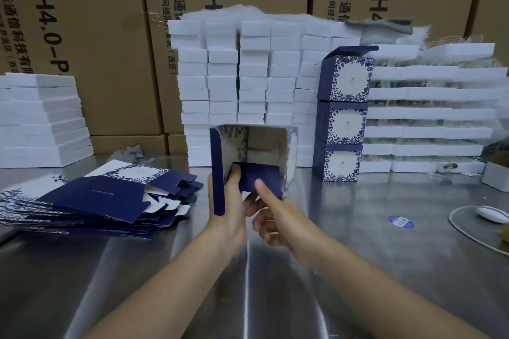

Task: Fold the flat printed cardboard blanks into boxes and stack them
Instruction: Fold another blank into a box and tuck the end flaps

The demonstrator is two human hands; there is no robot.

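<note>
step in hand: forming one box, closing an end flap.

- box [264, 143] is standing open just above the steel table [330, 256], centre of view, its open mouth facing the camera, pale inner walls showing. it is sitting in front of the wall of white trays [237, 71].
- left hand [228, 201] is gripping the box by its left wall; the thumb is reaching into the mouth and the rest of the hand is wrapping the outside, next to a long navy side flap [217, 173] that is sticking out towards the camera.
- right hand [275, 217] is pinching the navy flap [261, 176] at the near lower edge of the mouth: one straight digit is pressing on its face, the other fingers [261, 228] are curling underneath. i cannot tell whether that digit is the thumb or the forefinger.
- flat blanks [91, 201] are lying fanned in a pile on the table at left, well apart from the hands.
- three finished boxes [344, 118] are standing in one column at right, top lid partly up.
- brown cartons [96, 36] are lining the back; a blue sticker [400, 221] and a white cable [465, 226] are lying at right.

judgement: task is early to middling, with three boxes done and many blanks waiting. the next move is probably calling for the navy flap to be pushed fully in and its tab seated while the left hand is holding the walls square, then the long side flap closed. risk: walls skewing, so the tab is missing its slot.
</note>
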